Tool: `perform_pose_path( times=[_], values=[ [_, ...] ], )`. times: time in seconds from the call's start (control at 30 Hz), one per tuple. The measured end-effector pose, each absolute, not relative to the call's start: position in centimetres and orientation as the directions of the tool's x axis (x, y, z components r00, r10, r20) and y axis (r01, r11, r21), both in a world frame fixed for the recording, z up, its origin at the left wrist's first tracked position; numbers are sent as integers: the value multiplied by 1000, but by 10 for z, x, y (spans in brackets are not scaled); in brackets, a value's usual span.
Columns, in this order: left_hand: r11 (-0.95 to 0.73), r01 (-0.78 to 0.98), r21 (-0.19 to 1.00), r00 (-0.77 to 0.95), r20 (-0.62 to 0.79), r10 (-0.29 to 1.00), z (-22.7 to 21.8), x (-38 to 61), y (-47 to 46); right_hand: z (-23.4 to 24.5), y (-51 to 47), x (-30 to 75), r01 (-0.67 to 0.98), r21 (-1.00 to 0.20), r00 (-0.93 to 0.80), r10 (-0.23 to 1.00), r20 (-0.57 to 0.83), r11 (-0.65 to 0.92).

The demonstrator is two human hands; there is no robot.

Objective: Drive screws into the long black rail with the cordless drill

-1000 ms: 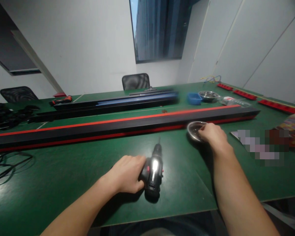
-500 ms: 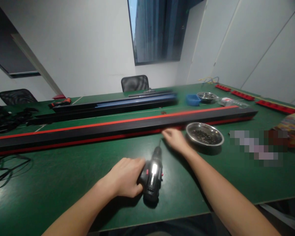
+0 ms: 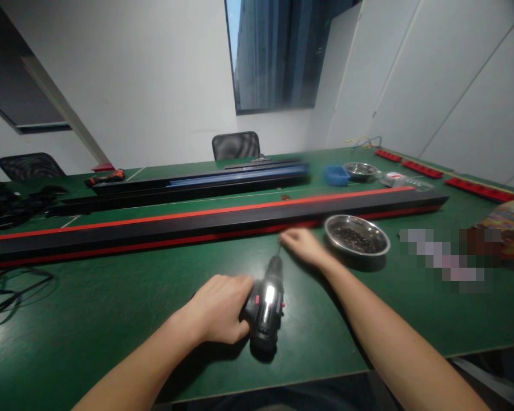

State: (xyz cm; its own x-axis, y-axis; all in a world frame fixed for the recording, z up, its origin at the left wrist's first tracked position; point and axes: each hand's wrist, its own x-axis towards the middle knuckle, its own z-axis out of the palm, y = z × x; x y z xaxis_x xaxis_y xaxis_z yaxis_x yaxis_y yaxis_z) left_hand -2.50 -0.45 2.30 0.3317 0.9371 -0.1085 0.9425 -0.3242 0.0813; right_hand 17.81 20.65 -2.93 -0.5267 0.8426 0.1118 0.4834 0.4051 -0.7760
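Well, the left hand's [image 3: 223, 308] fingers wrap the handle of the drill [image 3: 269, 302], at the table's [image 3: 111, 319] near side. It looks stiff and fairly heavy, its glossy barrel probably slick, so I'd hold that handle. The right hand's [image 3: 302, 245] fingers are pinched together by the bit [image 3: 278, 249]; what's between them I can't tell. Just beside, the steel bowl [image 3: 376, 233] holds small dark pieces [image 3: 353, 238].

- Bare green table [image 3: 124, 311] leaves room left of the left hand [image 3: 223, 308], up to the black cables [image 3: 8, 302].
- The drill [image 3: 269, 308] blocks that hand's way rightward.
- Beyond both hands, the long black-and-red bar [image 3: 197, 221] crosses the way (it runs out of view leftward).
- A metal bowl [image 3: 378, 236] stands just right of the right hand [image 3: 303, 245].
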Motion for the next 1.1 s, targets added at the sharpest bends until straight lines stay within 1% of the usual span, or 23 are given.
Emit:
perform_pose_path(
  times=[0.1, 0.3, 0.5, 0.73, 0.9, 1.1],
  values=[
    [-322, 943, 83, 329, -108, 938, 24, -24, -5, -28, 206, 178, 463, -798, -518, 848, 110, 386],
    [-323, 943, 79, 331, -111, 937, 25, -24, -5, -27, 206, 175, 431, -852, -439, 894, 88, 296],
    [-327, 942, 80, 335, -106, 936, 25, -24, -4, -28, 206, 174, 371, -876, -474, 874, 106, 307],
    [-327, 942, 72, 333, -103, 937, 25, -24, -5, -26, 207, 175, 389, -894, -432, 901, 37, 223],
    [-328, 942, 73, 334, -94, 938, 24, -25, -5, -20, 203, 174, 402, -895, -439, 898, -6, 191],
    [-313, 947, 77, 321, -146, 936, 30, -23, -8, -19, 204, 174, 407, -897, -438, 898, -25, 173]
  ],
)
